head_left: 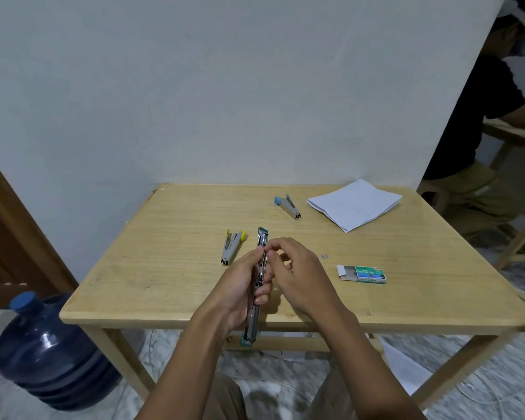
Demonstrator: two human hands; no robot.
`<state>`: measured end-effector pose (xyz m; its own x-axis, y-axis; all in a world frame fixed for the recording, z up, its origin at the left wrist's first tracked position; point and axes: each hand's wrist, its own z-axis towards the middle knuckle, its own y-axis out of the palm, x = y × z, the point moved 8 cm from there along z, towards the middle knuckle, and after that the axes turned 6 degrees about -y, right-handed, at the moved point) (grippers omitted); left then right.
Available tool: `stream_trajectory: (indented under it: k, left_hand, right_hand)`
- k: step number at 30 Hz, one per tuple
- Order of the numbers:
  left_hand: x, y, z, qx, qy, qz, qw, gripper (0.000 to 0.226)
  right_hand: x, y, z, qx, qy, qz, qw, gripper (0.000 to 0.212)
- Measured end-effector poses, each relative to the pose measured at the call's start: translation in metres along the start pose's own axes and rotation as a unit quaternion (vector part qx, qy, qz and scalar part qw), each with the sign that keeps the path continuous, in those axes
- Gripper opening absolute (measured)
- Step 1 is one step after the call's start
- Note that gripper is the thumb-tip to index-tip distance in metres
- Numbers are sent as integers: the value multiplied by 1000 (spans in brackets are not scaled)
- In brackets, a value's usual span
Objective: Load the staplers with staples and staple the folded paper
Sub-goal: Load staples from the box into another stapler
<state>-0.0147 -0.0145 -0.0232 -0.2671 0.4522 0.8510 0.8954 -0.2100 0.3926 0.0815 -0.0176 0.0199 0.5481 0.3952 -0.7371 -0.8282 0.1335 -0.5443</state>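
My left hand [243, 289] grips a green stapler [262, 237], swung fully open into one long strip, over the near edge of the wooden table [170, 268]. My right hand [297, 271] has thumb and forefinger pinched at the stapler's metal channel; whether it holds staples is hidden. A yellow-tipped stapler [232, 245] lies to the left of my hands. A blue-tipped stapler [288, 205] lies farther back. The folded white paper [354, 204] sits at the back right. A green staple box [363, 274], slid partly open, lies to the right. A small staple piece [325, 256] lies loose beside my right hand.
A large blue water bottle [47, 356] stands on the floor left of the table. Another person [479, 116] sits at a second table behind the wall corner on the right. White paper [406, 371] lies on the floor under the table's right side.
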Motion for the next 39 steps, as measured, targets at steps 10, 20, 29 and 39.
stream_trajectory:
  k: [10,20,29,39]
  left_hand:
    - [-2,-5,1,22,-9,-40,999,37]
    - [-4,2,1,31,-15,-58,998,33]
    - [-12,-7,10,62,-32,-62,996,36]
    - [40,6,-3,148,143,431,879,29]
  right_hand:
    - [-8,0,-16,36,-33,44,998,12]
    - [-5,-7,-26,95,4,119,988,17]
    - [-10,-4,-41,95,-9,135,986,14]
    - [35,47,-31,143,365,651,650,33]
